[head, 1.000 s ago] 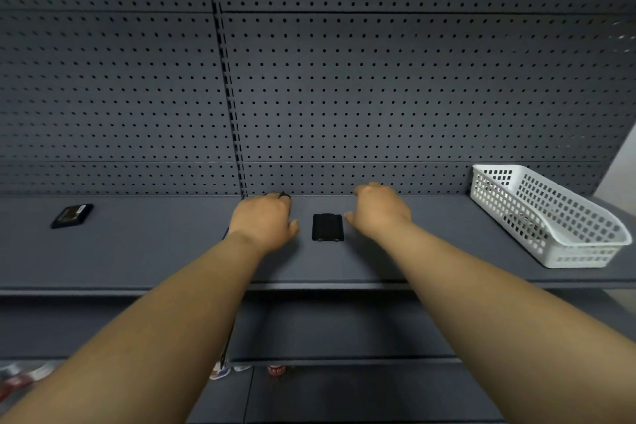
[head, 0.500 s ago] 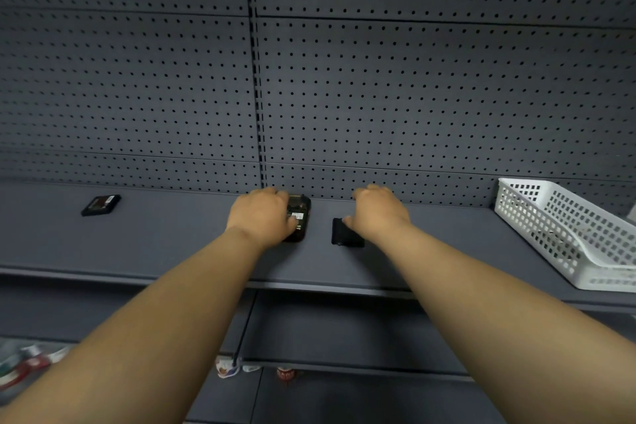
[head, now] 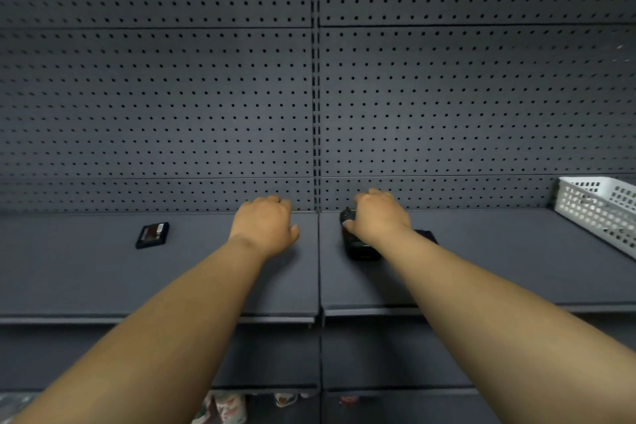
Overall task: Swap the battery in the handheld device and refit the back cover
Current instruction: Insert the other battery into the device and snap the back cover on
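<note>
Since half a second ago, the handheld device (head: pixel 358 246) has passed to the right hand (head: pixel 378 217), which covers it on the shelf (head: pixel 172 279); the left hand (head: pixel 265 225) hovers loosely curled, empty. Reaching blind could knock the back cover (head: pixel 426 236) away.

Back wall: I am seeing grey pegboard panels (head: pixel 172 96), one vertical seam.
Shelf: grey shelf (head: pixel 103 279) is running across; lower shelf beneath.
Light: dim, even.
</note>
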Action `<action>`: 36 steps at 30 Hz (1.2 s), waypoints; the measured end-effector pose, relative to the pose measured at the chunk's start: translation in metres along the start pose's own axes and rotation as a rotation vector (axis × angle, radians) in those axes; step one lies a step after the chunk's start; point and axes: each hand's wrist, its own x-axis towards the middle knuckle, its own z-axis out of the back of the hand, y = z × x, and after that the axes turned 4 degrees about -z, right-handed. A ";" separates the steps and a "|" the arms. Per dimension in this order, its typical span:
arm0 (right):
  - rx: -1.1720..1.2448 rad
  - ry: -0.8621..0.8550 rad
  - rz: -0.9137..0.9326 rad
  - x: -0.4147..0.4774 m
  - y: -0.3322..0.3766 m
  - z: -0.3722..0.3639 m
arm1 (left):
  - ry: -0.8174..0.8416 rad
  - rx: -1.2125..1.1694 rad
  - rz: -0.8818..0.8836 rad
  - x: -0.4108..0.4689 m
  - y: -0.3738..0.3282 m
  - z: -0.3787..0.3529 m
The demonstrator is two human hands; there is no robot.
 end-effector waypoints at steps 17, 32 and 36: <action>0.004 -0.055 -0.009 -0.021 0.077 -0.024 | -0.015 -0.016 -0.055 -0.024 0.071 -0.020; -0.001 -0.043 0.071 -0.015 0.069 -0.017 | -0.010 -0.009 0.043 -0.032 0.069 -0.017; 0.009 -0.043 0.100 -0.015 0.080 -0.022 | -0.011 -0.007 0.074 -0.039 0.084 -0.020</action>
